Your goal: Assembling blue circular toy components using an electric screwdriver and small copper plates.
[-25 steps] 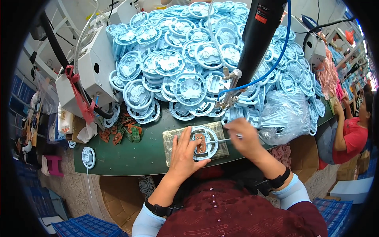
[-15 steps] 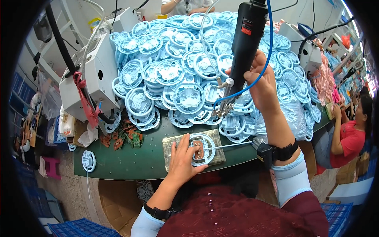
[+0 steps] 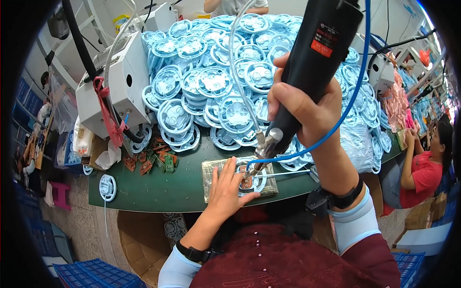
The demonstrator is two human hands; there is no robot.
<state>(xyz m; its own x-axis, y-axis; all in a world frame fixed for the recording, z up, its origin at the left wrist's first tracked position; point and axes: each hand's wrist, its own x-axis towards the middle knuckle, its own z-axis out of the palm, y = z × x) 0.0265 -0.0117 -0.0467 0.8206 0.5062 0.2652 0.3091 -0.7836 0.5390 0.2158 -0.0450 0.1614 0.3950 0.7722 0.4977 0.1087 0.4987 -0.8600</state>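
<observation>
My right hand (image 3: 307, 103) is wrapped round a black electric screwdriver (image 3: 314, 62) with a blue hose. The tool slants down to the left, its metal tip at a small brown circuit board (image 3: 247, 184). Whether the tip touches the board is hard to tell. The board lies inside a light-blue round plastic part (image 3: 263, 181) on a wrapped flat pad (image 3: 208, 180). My left hand (image 3: 224, 193) lies with fingers outstretched over the pad, its thumb and fingertips against the part's left side. A thin pale rod or cord (image 3: 290, 172) runs right from the part.
A large heap of light-blue round parts (image 3: 213, 81) covers the back of the green table (image 3: 144, 192). Loose circuit boards (image 3: 168, 163) lie left of the pad. A grey machine box (image 3: 113, 96) stands at left. One part (image 3: 107, 187) sits at the left edge. Other people sit nearby.
My right hand has brought the screwdriver down and toward me, so its tip has come to the circuit board. My left hand stays at the part.
</observation>
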